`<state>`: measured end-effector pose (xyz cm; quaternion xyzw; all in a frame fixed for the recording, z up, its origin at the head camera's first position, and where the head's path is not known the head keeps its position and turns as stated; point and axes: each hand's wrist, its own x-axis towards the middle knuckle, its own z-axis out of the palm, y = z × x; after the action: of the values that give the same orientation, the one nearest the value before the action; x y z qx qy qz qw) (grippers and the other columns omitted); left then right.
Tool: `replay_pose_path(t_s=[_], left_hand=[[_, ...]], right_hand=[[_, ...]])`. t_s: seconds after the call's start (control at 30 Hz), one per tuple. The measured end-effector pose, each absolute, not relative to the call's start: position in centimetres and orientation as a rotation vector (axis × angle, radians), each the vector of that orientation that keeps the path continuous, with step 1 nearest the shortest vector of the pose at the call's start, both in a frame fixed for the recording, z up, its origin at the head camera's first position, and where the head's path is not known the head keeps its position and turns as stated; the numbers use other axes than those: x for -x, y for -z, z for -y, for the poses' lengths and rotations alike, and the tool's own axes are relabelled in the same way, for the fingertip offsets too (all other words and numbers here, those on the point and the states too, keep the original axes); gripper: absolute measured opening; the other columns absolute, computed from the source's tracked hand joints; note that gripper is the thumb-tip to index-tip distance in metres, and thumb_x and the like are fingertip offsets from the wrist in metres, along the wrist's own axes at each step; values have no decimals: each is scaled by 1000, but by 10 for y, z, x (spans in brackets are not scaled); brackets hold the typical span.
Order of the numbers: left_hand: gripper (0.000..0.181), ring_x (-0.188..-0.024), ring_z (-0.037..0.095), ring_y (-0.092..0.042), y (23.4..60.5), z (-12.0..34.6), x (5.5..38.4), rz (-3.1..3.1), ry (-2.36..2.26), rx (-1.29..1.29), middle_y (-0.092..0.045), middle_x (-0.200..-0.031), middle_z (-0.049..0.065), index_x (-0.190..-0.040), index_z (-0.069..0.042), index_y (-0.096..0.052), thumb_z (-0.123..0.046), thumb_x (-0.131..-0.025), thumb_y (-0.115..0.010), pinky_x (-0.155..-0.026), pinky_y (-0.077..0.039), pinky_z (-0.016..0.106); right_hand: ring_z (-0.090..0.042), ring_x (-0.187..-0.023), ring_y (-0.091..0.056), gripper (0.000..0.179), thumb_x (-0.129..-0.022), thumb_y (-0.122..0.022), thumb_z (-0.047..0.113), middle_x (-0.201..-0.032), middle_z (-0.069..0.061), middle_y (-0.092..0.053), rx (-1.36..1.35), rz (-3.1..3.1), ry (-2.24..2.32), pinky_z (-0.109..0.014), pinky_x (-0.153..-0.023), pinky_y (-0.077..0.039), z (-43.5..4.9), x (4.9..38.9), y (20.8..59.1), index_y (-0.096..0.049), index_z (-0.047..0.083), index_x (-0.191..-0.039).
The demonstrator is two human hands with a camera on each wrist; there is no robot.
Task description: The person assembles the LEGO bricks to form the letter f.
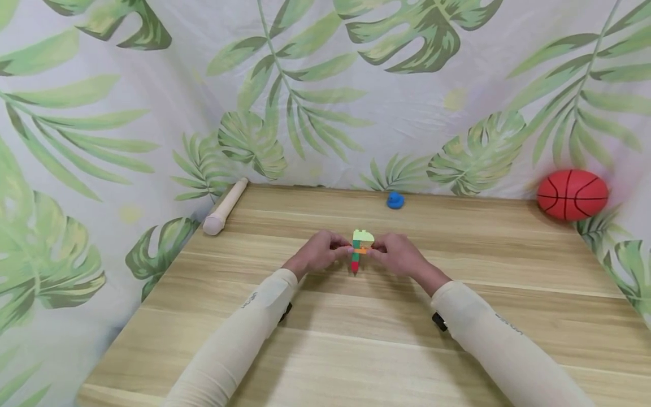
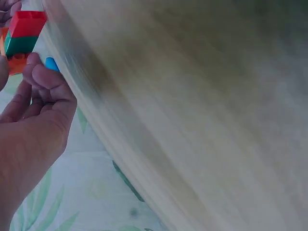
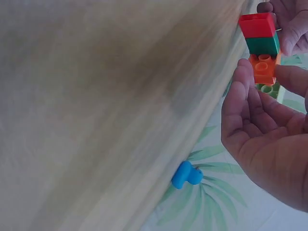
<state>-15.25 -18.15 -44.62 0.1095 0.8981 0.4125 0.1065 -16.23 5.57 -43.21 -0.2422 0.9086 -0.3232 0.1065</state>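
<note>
A small stack of toy building bricks is held between both hands over the middle of the table. Its top brick is pale green with a rounded side; below come green, orange and green bricks, and a red brick forms the lower end. From the left, my left hand pinches the stack near the orange brick. The right hand grips the orange brick from the other side, between thumb and fingers. Fingers hide parts of the middle bricks.
A blue toy duck sits near the table's back edge, beyond the hands. A pale club-like stick lies along the back left edge. At the back right corner rests a red ball. Leaf-patterned cloth hangs behind the wooden table.
</note>
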Motion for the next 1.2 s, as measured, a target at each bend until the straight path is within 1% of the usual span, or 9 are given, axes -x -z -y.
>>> replay_pose_path(t_s=[0.1, 0.17, 0.27, 0.33, 0.57, 0.77, 1.0, 1.1, 1.2], left_hand=[[30, -94, 15, -62, 446, 179, 152, -2667, -1169, -300, -79, -113, 5, -121, -8, -80, -32, -107, -69, -80, -53, 25], [30, -95, 15, -62, 447, 177, 151, -2670, -1147, -278, -79, -113, 5, -119, -8, -81, -33, -107, -68, -81, -53, 26], [29, -93, 15, -60, 448, 175, 148, -2668, -1105, -245, -78, -106, 3, -114, -9, -82, -34, -108, -68, -81, -52, 28], [28, -93, 15, -60, 448, 174, 146, -2661, -1085, -236, -78, -102, 2, -111, -10, -82, -34, -109, -66, -81, -50, 28], [28, -90, 17, -58, 443, 170, 141, -2668, -1045, -257, -77, -98, 3, -103, -10, -82, -32, -110, -65, -79, -47, 29], [28, -87, 15, -60, 443, 169, 141, -2689, -1005, -294, -77, -96, 3, -104, -9, -82, -30, -110, -65, -79, -48, 27], [28, -88, 16, -60, 446, 171, 141, -2687, -1002, -282, -77, -95, 2, -108, -9, -81, -31, -110, -64, -79, -49, 28], [30, -89, 16, -60, 444, 173, 140, -2697, -969, -272, -78, -98, 2, -110, -9, -81, -34, -110, -65, -80, -50, 28], [31, -92, 16, -63, 438, 178, 140, -2728, -932, -245, -78, -103, 3, -114, -9, -81, -35, -109, -65, -83, -54, 31]], right_hand=[[-13, -66, -49, 28, -108, -64, 24, -77, -3, -67, 666, -2642, 968, -27, -60, -41, -56, 161, 435, -79, 3, -96], [-12, -66, -51, 29, -109, -64, 23, -80, -4, -72, 621, -2610, 982, -26, -59, -41, -57, 159, 437, -80, 4, -95], [-12, -70, -57, 31, -109, -62, 22, -88, -8, -78, 589, -2564, 998, -26, -60, -44, -57, 156, 439, -81, 4, -93], [-12, -73, -60, 31, -109, -62, 23, -89, -8, -79, 582, -2554, 996, -26, -61, -46, -58, 155, 440, -81, 4, -93], [-12, -73, -62, 29, -108, -63, 24, -87, -7, -78, 556, -2559, 997, -24, -61, -47, -58, 151, 438, -81, 4, -96], [-12, -74, -65, 26, -106, -65, 20, -86, -8, -79, 549, -2566, 998, -25, -62, -49, -59, 149, 437, -80, 3, -94], [-13, -76, -67, 25, -105, -66, 20, -86, -8, -79, 564, -2558, 1011, -25, -63, -50, -57, 149, 439, -80, 3, -93], [-13, -78, -67, 26, -107, -65, 22, -88, -8, -79, 560, -2548, 1000, -25, -64, -50, -58, 149, 439, -80, 3, -97], [-15, -80, -67, 29, -110, -63, 29, -94, -8, -80, 526, -2550, 976, -27, -67, -52, -61, 151, 436, -80, 5, -105]])
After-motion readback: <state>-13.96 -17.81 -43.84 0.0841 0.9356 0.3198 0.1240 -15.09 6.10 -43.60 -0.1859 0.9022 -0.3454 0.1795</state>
